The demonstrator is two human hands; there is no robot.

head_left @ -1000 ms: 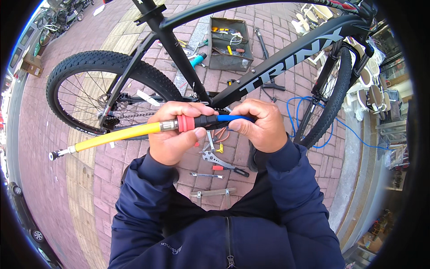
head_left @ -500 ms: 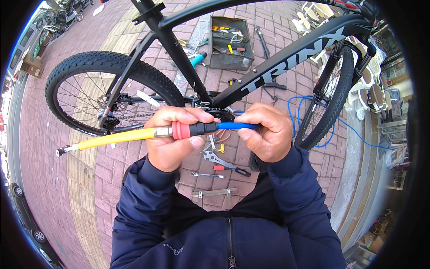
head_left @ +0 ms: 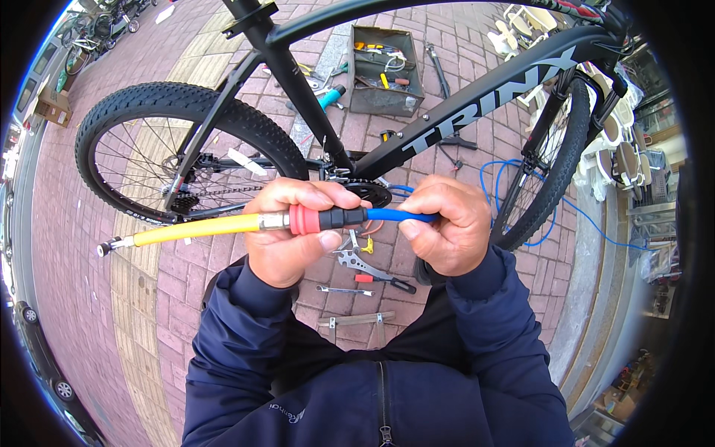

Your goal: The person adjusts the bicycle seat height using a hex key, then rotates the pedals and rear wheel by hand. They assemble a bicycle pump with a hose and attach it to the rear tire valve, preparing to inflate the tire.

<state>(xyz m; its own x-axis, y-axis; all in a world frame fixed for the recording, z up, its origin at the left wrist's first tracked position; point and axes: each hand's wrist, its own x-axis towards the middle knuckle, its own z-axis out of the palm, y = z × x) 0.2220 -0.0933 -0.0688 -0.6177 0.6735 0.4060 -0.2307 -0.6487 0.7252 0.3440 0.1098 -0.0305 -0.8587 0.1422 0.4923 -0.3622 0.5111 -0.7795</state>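
Observation:
My left hand (head_left: 290, 229) is closed around a red-and-black air hose coupling (head_left: 304, 219). From its left end runs a short yellow hose (head_left: 195, 229), tipped with a metal tyre chuck (head_left: 110, 246). Out of the black end comes a blue air hose (head_left: 396, 214), which my right hand (head_left: 447, 223) pinches between thumb and fingers. Both hands hold the hose level in front of the black bicycle (head_left: 387, 153). The bicycle's crank and chain lie just beyond my fingers and are partly hidden.
Beyond the bicycle stands an open metal toolbox (head_left: 384, 104) with several tools. A cone wrench-like flat tool (head_left: 360, 262), a spanner (head_left: 344, 291) and a small folding stool (head_left: 357, 319) are nearer me. Blue hose (head_left: 588, 223) trails by the front wheel; white chair-like items (head_left: 622, 160) stand right.
Both hands and the coupling have shifted very slightly to the right. The grip on the coupling and blue hose is unchanged.

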